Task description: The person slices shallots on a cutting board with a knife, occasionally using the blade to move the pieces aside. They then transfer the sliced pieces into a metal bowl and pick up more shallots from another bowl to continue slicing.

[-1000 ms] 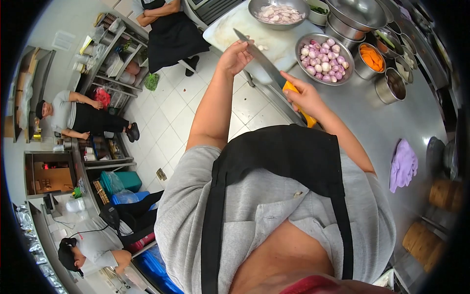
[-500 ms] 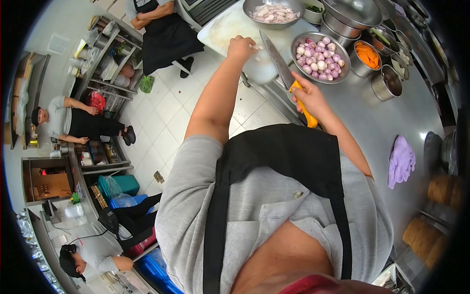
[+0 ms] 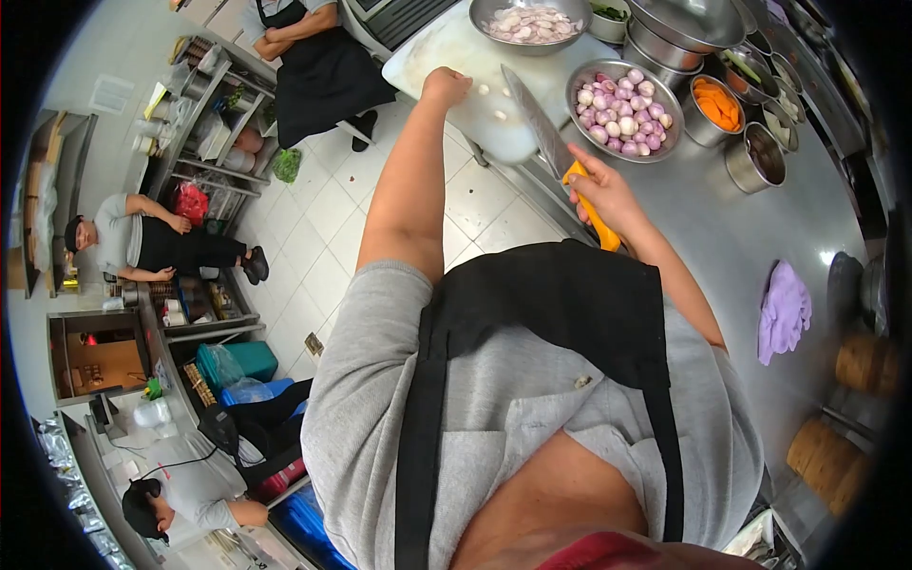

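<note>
My right hand is wrapped round the yellow handle of a large knife, whose blade lies over the edge of the white cutting board. Over the board, my left hand has its fingers curled; what they hold, if anything, is too small to tell. A few small pale pieces lie on the board between that hand and the blade. Right of the knife sits a metal bowl of peeled shallots. At the board's far end, another metal bowl holds sliced shallots.
Beyond the shallots stand a pot of orange pieces, an inner-stained metal pot and stacked bowls. A purple cloth lies on the steel table. Three people are at the left: one with folded arms, two by shelves.
My left hand has moved left, away from the knife and the pale pieces, which now show more fully. My right hand and the knife have barely moved.
</note>
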The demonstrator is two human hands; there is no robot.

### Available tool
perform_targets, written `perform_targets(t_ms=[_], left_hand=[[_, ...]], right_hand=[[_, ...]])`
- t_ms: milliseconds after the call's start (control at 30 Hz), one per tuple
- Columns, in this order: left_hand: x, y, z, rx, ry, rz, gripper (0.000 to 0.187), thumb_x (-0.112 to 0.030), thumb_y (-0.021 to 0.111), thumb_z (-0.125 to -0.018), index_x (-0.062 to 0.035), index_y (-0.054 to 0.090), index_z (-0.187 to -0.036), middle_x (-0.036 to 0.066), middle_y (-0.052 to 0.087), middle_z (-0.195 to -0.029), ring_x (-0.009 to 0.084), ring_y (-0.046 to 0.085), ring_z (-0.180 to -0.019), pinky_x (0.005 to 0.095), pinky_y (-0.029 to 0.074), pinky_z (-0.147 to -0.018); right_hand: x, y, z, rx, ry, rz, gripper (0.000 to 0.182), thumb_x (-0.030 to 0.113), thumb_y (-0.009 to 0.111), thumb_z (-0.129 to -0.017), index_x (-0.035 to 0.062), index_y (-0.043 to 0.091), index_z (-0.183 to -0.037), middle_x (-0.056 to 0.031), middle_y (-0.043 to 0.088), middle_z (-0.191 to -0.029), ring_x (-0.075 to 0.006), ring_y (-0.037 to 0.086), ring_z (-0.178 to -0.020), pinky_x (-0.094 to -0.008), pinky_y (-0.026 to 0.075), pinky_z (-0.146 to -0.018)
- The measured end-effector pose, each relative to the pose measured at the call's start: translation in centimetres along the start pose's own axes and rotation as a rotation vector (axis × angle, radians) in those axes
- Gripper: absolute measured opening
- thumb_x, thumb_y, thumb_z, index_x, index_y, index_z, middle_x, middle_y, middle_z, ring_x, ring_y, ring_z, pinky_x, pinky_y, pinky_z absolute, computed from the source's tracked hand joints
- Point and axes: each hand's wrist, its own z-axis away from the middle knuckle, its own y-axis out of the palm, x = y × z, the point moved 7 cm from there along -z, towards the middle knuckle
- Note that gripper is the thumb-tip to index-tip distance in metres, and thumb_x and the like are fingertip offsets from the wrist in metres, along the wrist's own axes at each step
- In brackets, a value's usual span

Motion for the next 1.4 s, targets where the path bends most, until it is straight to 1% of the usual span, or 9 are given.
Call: perform_targets(t_ms=[133, 333, 400, 733, 933, 1033, 1133, 1200, 1400], left_hand=[[-0.3, 0.9, 0.5, 0.077, 0.043, 0.125, 0.021, -0.016, 0.07, -0.079, 0.001, 0.06, -0.086, 0.005, 0.059, -0.066, 0.0124, 0.055, -0.051, 0.0247, 0.046, -0.047], [-2.0, 1.6, 0.8, -0.029, 0.21, -0.329, 0.031, -0.023, 0.073, -0.072, -0.0061, 0.063, -0.097, 0.01, 0.066, -0.082, 0.0204, 0.064, -0.073, 0.0305, 0.051, -0.067], [-2.6, 1.6, 1.4, -0.025, 0.157, -0.396, 0.038, -0.027, 0.077, -0.066, -0.0107, 0.064, -0.098, 0.011, 0.067, -0.094, 0.0252, 0.063, -0.091, 0.0346, 0.049, -0.08], [-2.7, 2.2, 0.6, 0.041, 0.22, -0.389, 0.035, -0.03, 0.075, -0.07, -0.0099, 0.065, -0.097, 0.011, 0.066, -0.094, 0.0222, 0.064, -0.083, 0.0333, 0.05, -0.074], [-4.4, 3.9, 1.0, 0.048, 0.342, -0.387, 0.034, -0.018, 0.075, -0.072, -0.0096, 0.064, -0.103, 0.014, 0.065, -0.1, 0.0285, 0.063, -0.094, 0.0346, 0.051, -0.083], [-4.6, 3.4, 0.1, -0.121, 0.266, -0.317, 0.031, -0.011, 0.072, -0.074, -0.0105, 0.065, -0.104, 0.016, 0.065, -0.105, 0.0299, 0.062, -0.097, 0.0363, 0.05, -0.083], [-6.1, 3.3, 0.1, -0.197, 0.413, -0.203, 0.03, -0.01, 0.067, -0.075, -0.0085, 0.064, -0.105, 0.014, 0.066, -0.103, 0.0282, 0.062, -0.097, 0.0379, 0.049, -0.082], [-7.3, 3.8, 0.3, -0.191, 0.475, -0.414, 0.025, -0.009, 0.063, -0.076, -0.0077, 0.064, -0.101, 0.015, 0.065, -0.103, 0.0304, 0.062, -0.096, 0.0396, 0.049, -0.081], [-7.8, 4.8, 3.0, -0.336, 0.578, -0.448, 0.013, -0.017, 0.064, -0.076, -0.0111, 0.066, -0.088, 0.016, 0.06, -0.086, 0.0322, 0.059, -0.087, 0.0408, 0.048, -0.08]], right_hand=[[0.0, 0.4, -0.3, 0.026, 0.016, 0.0, 0.056, 0.015, 0.05, -0.091, 0.0106, 0.03, -0.144, -0.0012, 0.052, -0.071, -0.0085, 0.048, -0.048, -0.0238, 0.04, -0.044], [-0.2, -0.1, -0.7, 0.006, -0.002, -0.044, 0.056, 0.015, 0.05, -0.091, 0.0109, 0.03, -0.144, -0.0013, 0.053, -0.071, -0.0087, 0.048, -0.048, -0.0236, 0.04, -0.044], [-0.2, -0.3, -0.6, -0.008, 0.0, -0.065, 0.057, 0.014, 0.049, -0.091, 0.0109, 0.029, -0.144, -0.0015, 0.053, -0.071, -0.0088, 0.049, -0.048, -0.0236, 0.04, -0.044], [-0.7, -0.6, -0.7, -0.013, 0.013, -0.09, 0.058, 0.014, 0.049, -0.091, 0.0108, 0.028, -0.144, -0.0021, 0.053, -0.073, -0.0093, 0.049, -0.048, -0.0235, 0.04, -0.043], [-0.8, -0.6, -1.2, -0.034, 0.011, -0.11, 0.058, 0.013, 0.049, -0.09, 0.011, 0.029, -0.144, -0.0023, 0.053, -0.073, -0.0097, 0.049, -0.049, -0.0236, 0.041, -0.044], [-0.6, -0.7, -1.3, -0.042, 0.016, -0.093, 0.058, 0.013, 0.05, -0.09, 0.0111, 0.029, -0.144, -0.0026, 0.053, -0.073, -0.0097, 0.049, -0.05, -0.0237, 0.041, -0.044], [-0.7, -0.7, -1.2, -0.033, 0.016, -0.089, 0.058, 0.013, 0.05, -0.09, 0.012, 0.029, -0.144, -0.003, 0.053, -0.073, -0.0099, 0.049, -0.05, -0.0235, 0.041, -0.045], [-0.7, -0.9, -1.4, -0.042, 0.028, -0.082, 0.058, 0.012, 0.05, -0.09, 0.0129, 0.03, -0.144, -0.0035, 0.053, -0.074, -0.0099, 0.049, -0.05, -0.0236, 0.041, -0.045], [-1.2, -1.1, -2.0, -0.044, 0.01, -0.106, 0.056, 0.01, 0.049, -0.091, 0.0134, 0.032, -0.143, -0.0041, 0.054, -0.071, -0.0107, 0.049, -0.047, -0.0237, 0.04, -0.042]])
